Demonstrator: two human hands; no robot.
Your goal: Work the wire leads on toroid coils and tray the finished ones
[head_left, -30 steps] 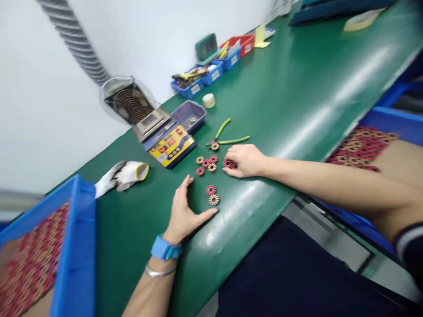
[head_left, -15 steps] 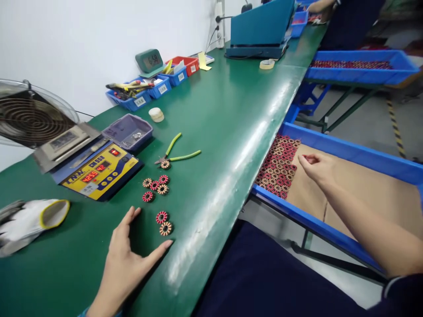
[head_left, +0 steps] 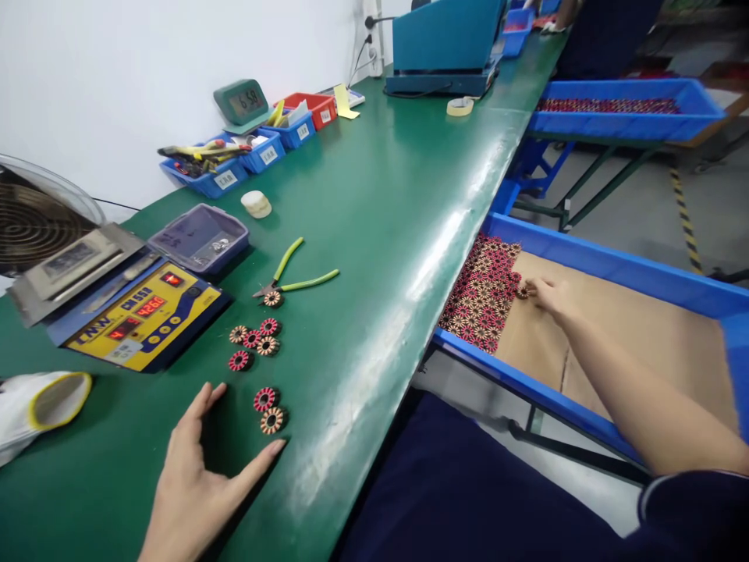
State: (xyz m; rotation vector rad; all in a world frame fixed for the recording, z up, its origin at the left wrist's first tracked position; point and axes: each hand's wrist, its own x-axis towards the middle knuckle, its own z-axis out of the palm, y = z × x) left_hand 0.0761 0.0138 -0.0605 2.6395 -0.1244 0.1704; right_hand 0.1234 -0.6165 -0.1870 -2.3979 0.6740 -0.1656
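The right hand (head_left: 548,295) is reaching into the blue tray (head_left: 644,273) at the right, its fingertips touching a wound ring (head_left: 523,292) beside the edge of the packed rings (head_left: 480,300). Half a second ago it was hovering over the bare cardboard (head_left: 649,321), slightly further right, its pinched fingers hiding most of something reddish; now the ring is showing clearly at the fingertips. Whether they are gripping it or letting go, I cannot tell, and the inside of the palm is staying hidden. The left hand (head_left: 199,476) is keeping its spread pose on the green surface (head_left: 363,218), fingers and thumb apart and holding nothing, just left of two touching rings (head_left: 268,407). Those two, the cluster of five rings (head_left: 252,339) farther off and the single ring (head_left: 273,293) at the tip of the green-handled pliers (head_left: 310,281) are all lying where they were. The near frame edge is cutting off the left wrist, and the left edge is cropping the white glove (head_left: 35,410) and the round fan (head_left: 40,218). At the far right a co-worker (head_left: 612,35) is standing, mostly out of frame.
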